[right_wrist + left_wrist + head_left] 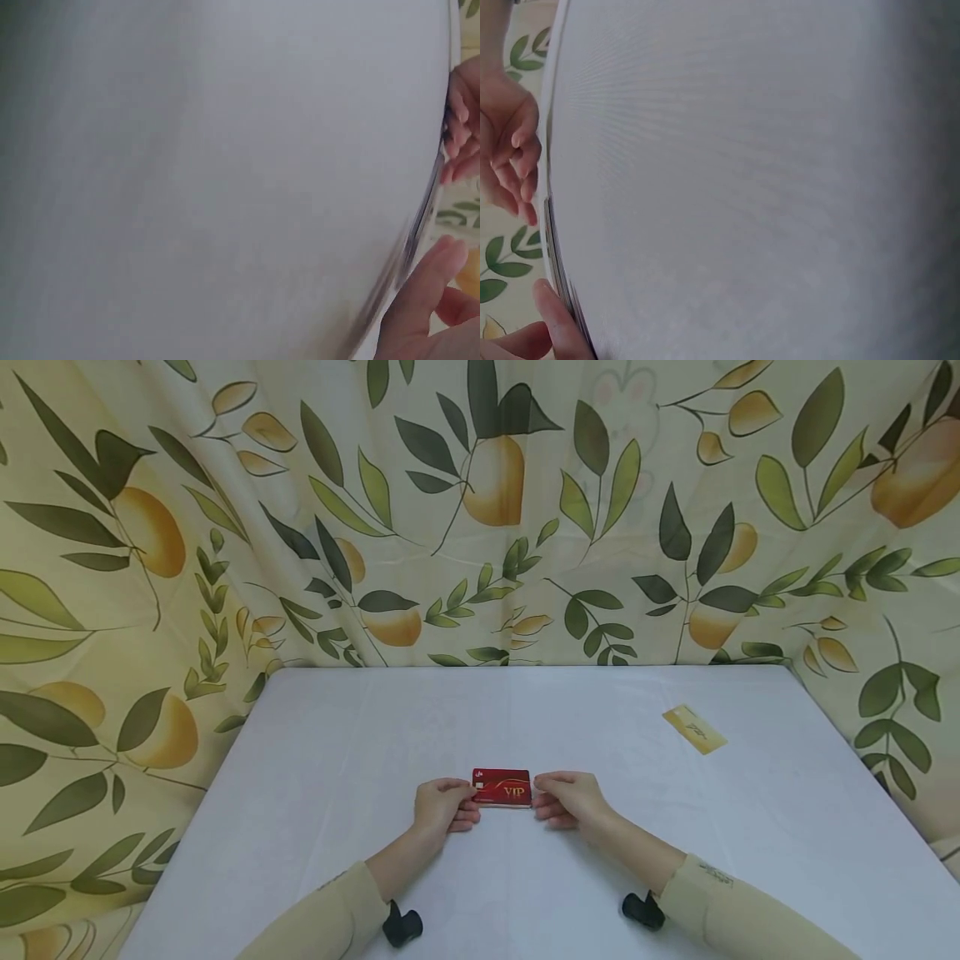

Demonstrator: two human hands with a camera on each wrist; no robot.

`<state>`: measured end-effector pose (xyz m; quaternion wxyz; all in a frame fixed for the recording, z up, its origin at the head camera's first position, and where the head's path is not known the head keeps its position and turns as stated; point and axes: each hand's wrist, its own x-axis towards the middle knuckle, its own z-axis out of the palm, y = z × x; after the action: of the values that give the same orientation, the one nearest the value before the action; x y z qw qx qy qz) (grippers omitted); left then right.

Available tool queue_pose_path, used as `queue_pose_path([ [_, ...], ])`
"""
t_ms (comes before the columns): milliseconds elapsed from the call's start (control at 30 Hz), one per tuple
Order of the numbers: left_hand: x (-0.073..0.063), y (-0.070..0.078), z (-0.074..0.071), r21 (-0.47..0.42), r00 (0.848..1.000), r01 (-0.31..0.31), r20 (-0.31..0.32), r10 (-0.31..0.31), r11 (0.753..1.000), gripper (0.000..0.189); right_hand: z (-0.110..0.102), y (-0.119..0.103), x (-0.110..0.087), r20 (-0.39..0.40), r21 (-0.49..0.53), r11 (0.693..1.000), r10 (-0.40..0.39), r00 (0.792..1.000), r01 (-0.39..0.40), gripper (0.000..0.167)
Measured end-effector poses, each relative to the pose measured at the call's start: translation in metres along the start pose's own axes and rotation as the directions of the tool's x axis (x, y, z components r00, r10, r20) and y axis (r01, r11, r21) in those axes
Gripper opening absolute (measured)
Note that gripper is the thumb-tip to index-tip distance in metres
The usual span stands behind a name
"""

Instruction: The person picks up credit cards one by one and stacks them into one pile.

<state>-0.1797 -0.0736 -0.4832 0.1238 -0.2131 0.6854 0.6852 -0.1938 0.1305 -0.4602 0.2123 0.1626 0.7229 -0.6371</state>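
A red card (501, 787) printed with "VIP" tops a thin stack near the middle of the white table. Several card edges of that stack (558, 251) show in the left wrist view. At its left end my left hand (441, 805) pinches it, the thumb overlapping the card's left edge. My right hand (572, 800) is beside the right end, thumb and fingertips just off the edge with a narrow gap. In the left wrist view this right hand (508, 142) has loosely bent fingers holding nothing. Close to the stack is the right thumb (435, 277).
A gold card (694, 729) lies slanted at the back right of the white-covered table (360, 718). A curtain (480, 568) with a fruit and leaf print hangs behind and along the left side. Black devices (402, 925) are strapped at both wrists.
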Motion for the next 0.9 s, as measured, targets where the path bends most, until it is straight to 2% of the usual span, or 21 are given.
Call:
queue_pose_path([
  [200, -0.005, 0.005, 0.002, -0.064, 1.000, 0.018, 0.000, -0.018, 0.998, 0.022, -0.026, -0.007, -0.003, 0.072, 0.021, 1.000, 0.012, 0.997, -0.013, 0.038],
  [400, -0.010, 0.012, 0.016, -0.103, 0.998, 0.041, 0.042, -0.036, 0.994, 0.028, -0.062, -0.012, 0.004, 0.117, 0.013, 1.000, 0.022, 0.993, -0.023, 0.047],
  [533, -0.009, 0.018, 0.030, -0.132, 0.996, 0.045, 0.083, -0.034, 0.990, 0.027, -0.088, -0.019, 0.007, 0.098, 0.053, 0.996, 0.068, 0.993, -0.073, 0.052],
  [733, -0.001, 0.028, 0.059, -0.166, 0.989, 0.039, 0.147, -0.015, 0.985, 0.023, -0.126, -0.026, 0.010, 0.111, 0.159, 0.983, 0.074, 0.991, -0.091, 0.053],
  [900, 0.006, 0.033, 0.088, -0.173, 0.985, 0.043, 0.170, -0.013, 0.984, 0.023, -0.154, -0.026, 0.013, 0.144, 0.257, 0.962, 0.058, 0.988, -0.094, 0.033],
])
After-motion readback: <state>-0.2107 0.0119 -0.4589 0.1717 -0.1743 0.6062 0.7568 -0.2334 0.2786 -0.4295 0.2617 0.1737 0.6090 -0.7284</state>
